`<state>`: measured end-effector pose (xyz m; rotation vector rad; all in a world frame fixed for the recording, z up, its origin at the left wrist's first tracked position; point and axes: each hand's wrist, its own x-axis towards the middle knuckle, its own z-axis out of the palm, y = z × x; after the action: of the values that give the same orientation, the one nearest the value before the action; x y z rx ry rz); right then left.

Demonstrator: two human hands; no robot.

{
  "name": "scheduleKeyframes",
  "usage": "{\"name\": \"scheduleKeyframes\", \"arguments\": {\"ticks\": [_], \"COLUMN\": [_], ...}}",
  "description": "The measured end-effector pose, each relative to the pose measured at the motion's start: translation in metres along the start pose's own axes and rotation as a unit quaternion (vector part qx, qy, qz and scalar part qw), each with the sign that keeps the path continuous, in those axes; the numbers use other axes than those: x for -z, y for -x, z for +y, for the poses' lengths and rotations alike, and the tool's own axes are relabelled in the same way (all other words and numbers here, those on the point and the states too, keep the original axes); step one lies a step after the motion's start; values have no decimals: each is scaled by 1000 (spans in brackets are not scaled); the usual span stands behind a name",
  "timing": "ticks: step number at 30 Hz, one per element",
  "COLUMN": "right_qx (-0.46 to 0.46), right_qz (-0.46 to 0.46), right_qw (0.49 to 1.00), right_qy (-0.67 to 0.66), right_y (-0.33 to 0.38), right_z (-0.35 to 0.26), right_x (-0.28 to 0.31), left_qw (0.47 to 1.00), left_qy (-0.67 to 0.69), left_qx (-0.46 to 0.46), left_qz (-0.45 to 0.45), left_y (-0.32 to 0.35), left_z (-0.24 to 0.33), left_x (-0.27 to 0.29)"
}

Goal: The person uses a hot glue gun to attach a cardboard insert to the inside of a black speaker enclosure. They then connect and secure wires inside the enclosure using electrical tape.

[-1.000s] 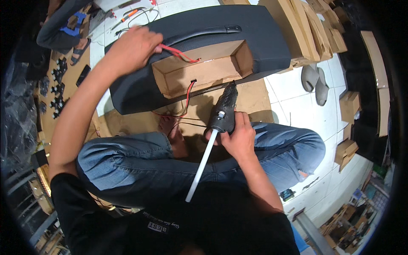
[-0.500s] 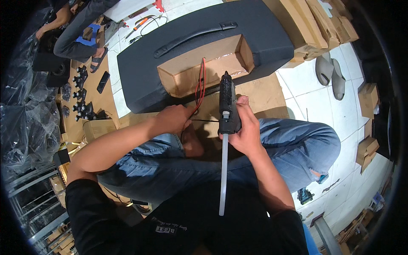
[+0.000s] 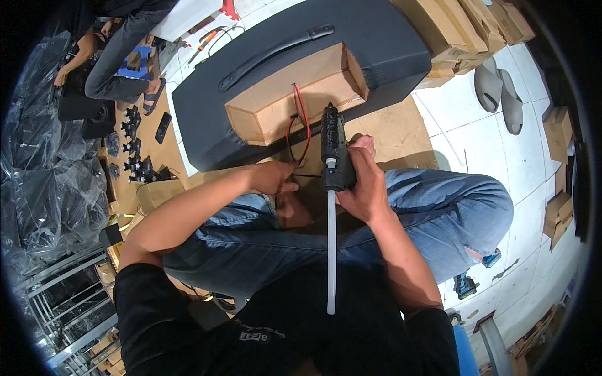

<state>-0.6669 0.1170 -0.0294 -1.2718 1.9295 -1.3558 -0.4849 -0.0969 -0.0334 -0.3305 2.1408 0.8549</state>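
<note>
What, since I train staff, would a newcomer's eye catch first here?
Probably the big black cabinet with its open brown recess, upper middle. Below it, the right hand holds a black glue gun, a long white stick jutting from its rear. Left of that, the left hand holds red and black wires leading to the recess.

Cabinet (image 3: 392, 53) lay ahead, handle (image 3: 276, 57) behind its recess (image 3: 266, 119). Wires (image 3: 307, 130) ran from recess to left hand (image 3: 274, 177); glue gun (image 3: 337, 153) sat right of them. Slippers (image 3: 512, 106) lay right, phone (image 3: 163, 126) left.
</note>
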Motion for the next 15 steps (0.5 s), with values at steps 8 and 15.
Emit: {"name": "scheduleKeyframes", "arguments": {"ticks": [8,15], "right_qx": [44,-112], "right_qz": [22,-39], "right_qw": [999,982], "right_qy": [-4,-146], "right_y": [-1,-4], "right_z": [2,-21], "right_x": [-3,-26], "left_qw": [989,949], "left_qy": [-123,-36], "left_qx": [21,-107], "left_qz": [84,293], "left_y": [101,133], "left_z": [63,55], "left_x": [126,191]}}
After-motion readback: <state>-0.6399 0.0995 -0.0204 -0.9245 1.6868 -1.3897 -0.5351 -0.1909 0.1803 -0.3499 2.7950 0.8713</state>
